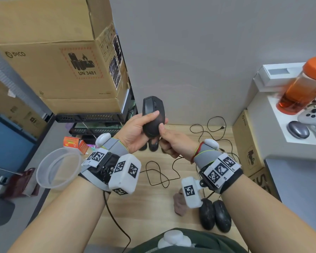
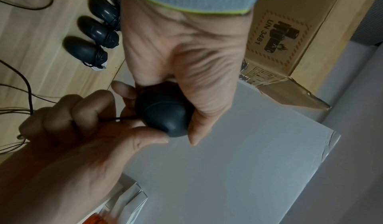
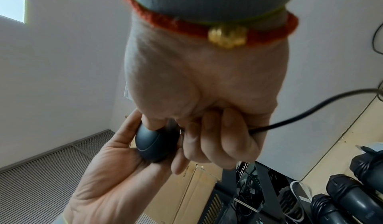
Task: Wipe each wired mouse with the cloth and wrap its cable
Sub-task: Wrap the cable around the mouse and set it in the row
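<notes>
Your left hand (image 1: 135, 132) grips the mouse (image 1: 153, 115); your right hand (image 1: 173, 143) pinches its cable (image 3: 311, 112). Slack here could loosen the wrap or snag loose cables on the bench (image 1: 153, 203).

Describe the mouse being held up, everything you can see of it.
The mouse is black or very dark grey, matte, plastic by the look, with a rounded oval body, two buttons, a scroll wheel and a thin seam line round its back. It is held in the air above the wooden desk, nose pointing up and away. The left hand grips its body; the right hand has its thumb on the shell and its fingers curled round the thin black cable, which trails loose, not yet wrapped.
</notes>
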Available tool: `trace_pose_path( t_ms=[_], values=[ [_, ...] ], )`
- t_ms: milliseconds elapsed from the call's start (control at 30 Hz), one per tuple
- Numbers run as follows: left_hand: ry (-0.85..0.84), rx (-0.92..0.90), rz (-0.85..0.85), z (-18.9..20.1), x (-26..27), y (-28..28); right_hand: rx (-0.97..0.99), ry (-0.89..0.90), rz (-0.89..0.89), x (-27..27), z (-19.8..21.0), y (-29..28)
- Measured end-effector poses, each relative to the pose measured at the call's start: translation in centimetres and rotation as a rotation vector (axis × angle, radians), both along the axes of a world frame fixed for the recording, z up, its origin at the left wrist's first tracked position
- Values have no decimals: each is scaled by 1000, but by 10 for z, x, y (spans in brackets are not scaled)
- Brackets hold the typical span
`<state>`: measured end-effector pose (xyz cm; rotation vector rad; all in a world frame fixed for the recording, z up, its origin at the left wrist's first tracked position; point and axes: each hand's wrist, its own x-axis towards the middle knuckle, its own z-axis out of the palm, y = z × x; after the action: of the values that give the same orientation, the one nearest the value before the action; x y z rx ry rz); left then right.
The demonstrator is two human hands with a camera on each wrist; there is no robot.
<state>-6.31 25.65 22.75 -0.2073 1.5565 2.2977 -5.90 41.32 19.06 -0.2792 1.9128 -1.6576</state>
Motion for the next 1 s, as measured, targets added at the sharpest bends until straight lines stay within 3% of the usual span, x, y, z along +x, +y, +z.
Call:
trace_pose_path(
  t_ms=[200,400,533,700,1000],
  values=[
    [-40,103,18,5,-3,1,-5,-16,-94,-4,1,3],
    [24,-43,148,-1,-8,-3,37,91,-177,-10,-7,11],
    [86,-291,102,-4,-9,-10,140,152,-118,-12,-7,24],
    [200,-817,54,-16,-7,-25,156,204,-202,-12,6,39],
    [214,-736,-144,-12,3,-27,99,364,-327,-20,29,48]
  ],
)
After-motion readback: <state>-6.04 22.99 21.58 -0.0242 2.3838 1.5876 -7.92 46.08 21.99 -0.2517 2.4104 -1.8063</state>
